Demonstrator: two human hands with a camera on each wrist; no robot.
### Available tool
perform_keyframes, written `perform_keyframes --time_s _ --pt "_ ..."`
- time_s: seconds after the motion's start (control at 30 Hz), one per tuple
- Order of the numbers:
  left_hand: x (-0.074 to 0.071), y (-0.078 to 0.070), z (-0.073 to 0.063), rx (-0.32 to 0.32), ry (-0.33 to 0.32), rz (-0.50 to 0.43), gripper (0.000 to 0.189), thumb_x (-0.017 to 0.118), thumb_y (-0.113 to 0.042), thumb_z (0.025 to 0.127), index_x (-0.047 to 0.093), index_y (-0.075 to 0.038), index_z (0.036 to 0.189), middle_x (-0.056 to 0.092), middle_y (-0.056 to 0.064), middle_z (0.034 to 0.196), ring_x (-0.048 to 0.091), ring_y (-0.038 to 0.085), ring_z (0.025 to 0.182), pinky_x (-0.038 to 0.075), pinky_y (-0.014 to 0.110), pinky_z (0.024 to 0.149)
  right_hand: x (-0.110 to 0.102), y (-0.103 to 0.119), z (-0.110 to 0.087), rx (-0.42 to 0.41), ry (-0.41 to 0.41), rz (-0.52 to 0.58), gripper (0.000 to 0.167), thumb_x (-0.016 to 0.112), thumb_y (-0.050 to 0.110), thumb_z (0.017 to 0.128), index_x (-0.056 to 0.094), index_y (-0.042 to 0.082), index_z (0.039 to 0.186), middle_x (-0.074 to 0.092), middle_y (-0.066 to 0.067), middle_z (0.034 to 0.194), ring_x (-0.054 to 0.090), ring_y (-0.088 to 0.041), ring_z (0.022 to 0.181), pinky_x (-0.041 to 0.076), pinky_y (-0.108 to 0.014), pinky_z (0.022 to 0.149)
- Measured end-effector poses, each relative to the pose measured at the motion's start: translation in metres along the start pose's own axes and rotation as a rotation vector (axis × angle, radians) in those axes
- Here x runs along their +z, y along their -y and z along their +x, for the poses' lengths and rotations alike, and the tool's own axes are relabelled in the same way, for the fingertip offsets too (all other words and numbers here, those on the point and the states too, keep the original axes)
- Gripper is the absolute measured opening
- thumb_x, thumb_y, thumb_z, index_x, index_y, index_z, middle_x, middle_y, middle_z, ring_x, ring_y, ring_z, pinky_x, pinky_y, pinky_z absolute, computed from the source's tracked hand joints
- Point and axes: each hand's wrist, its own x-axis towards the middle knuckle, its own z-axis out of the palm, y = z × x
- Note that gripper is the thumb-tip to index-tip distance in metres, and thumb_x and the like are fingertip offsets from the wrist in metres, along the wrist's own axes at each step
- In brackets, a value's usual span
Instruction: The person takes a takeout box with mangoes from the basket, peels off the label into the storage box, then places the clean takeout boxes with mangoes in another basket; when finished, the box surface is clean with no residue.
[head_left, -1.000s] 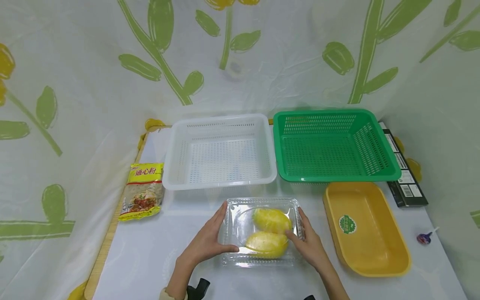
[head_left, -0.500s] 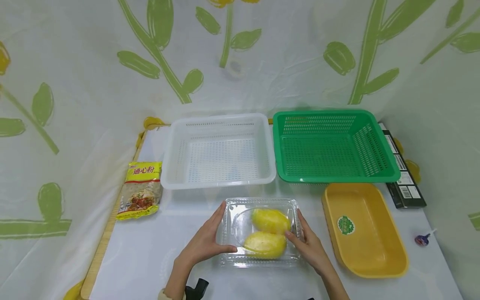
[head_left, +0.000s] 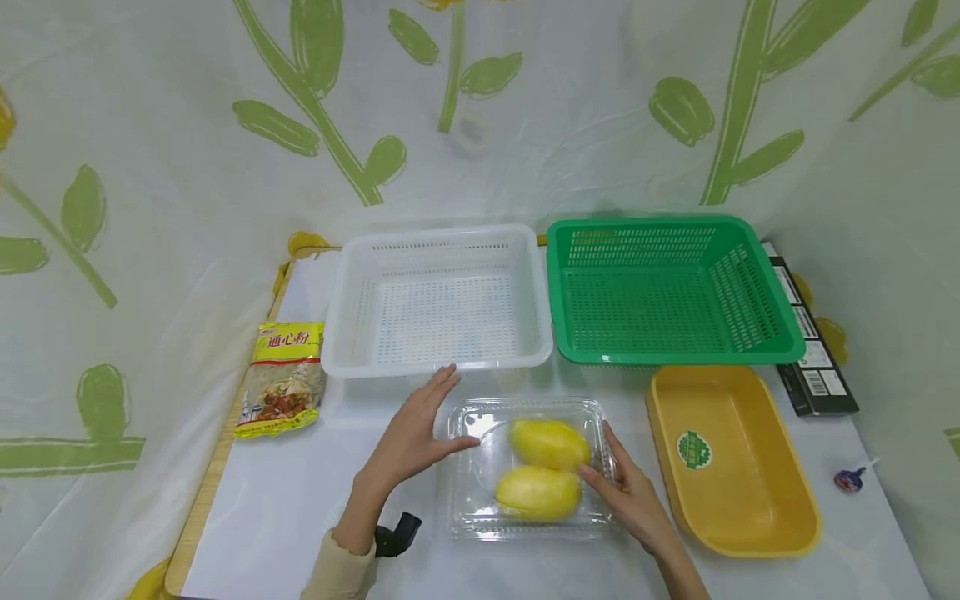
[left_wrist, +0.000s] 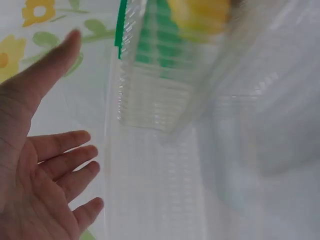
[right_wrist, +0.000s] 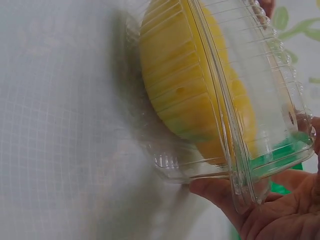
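Note:
A clear plastic clamshell container [head_left: 472, 518] lies on the table in front of me, with two yellow oval fruits [head_left: 550, 444] like mangoes inside. My right hand [head_left: 628, 493] grips its right edge; in the right wrist view the thumb and fingers [right_wrist: 215, 192] are on either side of the rim. My left hand [head_left: 411, 435] hovers at the upper left of the container, fingers extended and thumb spread over its left edge. In the left wrist view that hand [left_wrist: 40, 185] holds nothing, and the clear ribbed wall is beside it.
Behind the container stand a white basket [head_left: 438, 368] and a green basket [head_left: 675, 357]. A yellow basin [head_left: 738, 467] is to the right, with a lollipop [head_left: 850, 479] and a black box [head_left: 813, 367] beyond. At left lies a yellow food packet [head_left: 281, 379].
My left hand has let go of the container's left side and moved up and away. The container has shifted slightly right in the head view, with my right hand still holding it.

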Motion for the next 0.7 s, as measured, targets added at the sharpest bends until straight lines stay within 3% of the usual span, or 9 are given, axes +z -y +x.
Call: perform_keyframes --time_s 0.1,0.13,0.17,0.23,0.33,0.37,0.53,0.67,0.7 --pt "-0.002 -0.003 0.03 0.024 -0.023 0.011 0.078 0.076 -0.039 0.08 0.045 -0.003 0.142 0.039 0.011 0.153 0.037 0.033 0.14 0.033 0.054 0.112 -0.004 -0.002 -0.002 -0.015 -0.005 -0.013 0.081 0.064 0.035 0.092 0.016 0.017 0.155 0.045 -0.026 0.141 0.049 -0.024 0.107 0.048 -0.037 0.09" --pt "-0.002 -0.004 0.04 0.03 -0.019 0.013 0.076 0.074 -0.038 0.082 0.045 -0.002 0.141 0.039 0.012 0.152 0.038 0.033 0.14 0.033 0.054 0.113 -0.006 -0.003 -0.002 -0.017 -0.008 -0.016 0.081 0.064 0.034 0.092 0.017 0.016 0.155 0.049 -0.027 0.137 0.051 -0.023 0.106 0.049 -0.035 0.089" --pt "-0.001 -0.005 0.051 0.03 -0.006 0.014 0.074 0.073 -0.039 0.083 0.045 -0.002 0.142 0.039 0.012 0.152 0.037 0.033 0.14 0.032 0.053 0.113 -0.007 -0.004 -0.003 -0.009 -0.008 -0.005 0.081 0.064 0.033 0.092 0.017 0.016 0.155 0.059 -0.027 0.119 0.054 -0.02 0.094 0.051 -0.029 0.08" --pt "0.002 -0.008 0.071 0.037 0.041 0.011 0.076 0.07 -0.039 0.086 0.041 -0.001 0.144 0.037 0.013 0.153 0.036 0.032 0.141 0.031 0.051 0.115 -0.011 -0.004 -0.005 -0.022 -0.016 0.001 0.081 0.064 0.032 0.092 0.017 0.014 0.155 0.058 -0.022 0.118 0.051 -0.014 0.08 0.042 -0.02 0.072" --pt "0.009 -0.013 0.097 0.046 0.143 0.007 0.08 0.068 -0.042 0.088 0.034 -0.001 0.148 0.033 0.013 0.156 0.032 0.03 0.143 0.03 0.047 0.116 -0.019 -0.004 -0.011 -0.01 -0.023 0.059 0.081 0.066 0.028 0.091 0.017 0.015 0.155 0.05 -0.006 0.073 0.035 -0.005 0.054 0.039 -0.016 0.054" --pt "0.012 -0.014 0.104 0.049 0.172 0.006 0.082 0.067 -0.043 0.088 0.032 -0.001 0.149 0.031 0.012 0.156 0.031 0.03 0.144 0.03 0.046 0.117 -0.023 -0.003 -0.013 -0.017 -0.018 0.088 0.081 0.065 0.026 0.092 0.017 0.014 0.155 0.052 -0.005 0.073 0.036 -0.003 0.053 0.039 -0.017 0.054" --pt "0.023 -0.019 0.125 0.052 0.229 0.023 0.081 0.065 -0.042 0.089 0.029 -0.002 0.15 0.028 0.011 0.158 0.027 0.028 0.146 0.028 0.043 0.118 -0.044 -0.003 -0.025 0.011 0.025 0.237 0.076 0.06 0.017 0.095 0.014 0.015 0.156 0.045 0.003 0.058 0.036 -0.002 0.047 0.038 -0.021 0.044" --pt "0.033 -0.029 0.134 0.081 0.229 0.084 0.081 0.064 -0.042 0.09 0.028 -0.001 0.15 0.027 0.013 0.158 0.027 0.029 0.146 0.029 0.043 0.118 -0.067 -0.001 -0.028 0.041 0.042 0.226 0.074 0.056 0.018 0.097 0.011 0.018 0.156 0.037 0.005 0.058 0.037 -0.004 0.05 0.037 -0.022 0.046" --pt "0.037 -0.031 0.136 0.088 0.223 0.099 0.082 0.063 -0.043 0.091 0.027 0.001 0.15 0.027 0.014 0.158 0.028 0.029 0.145 0.029 0.043 0.117 -0.073 0.0 -0.029 0.033 0.04 0.21 0.074 0.055 0.018 0.098 0.01 0.018 0.156 0.044 0.005 0.061 0.037 -0.004 0.05 0.037 -0.023 0.046"
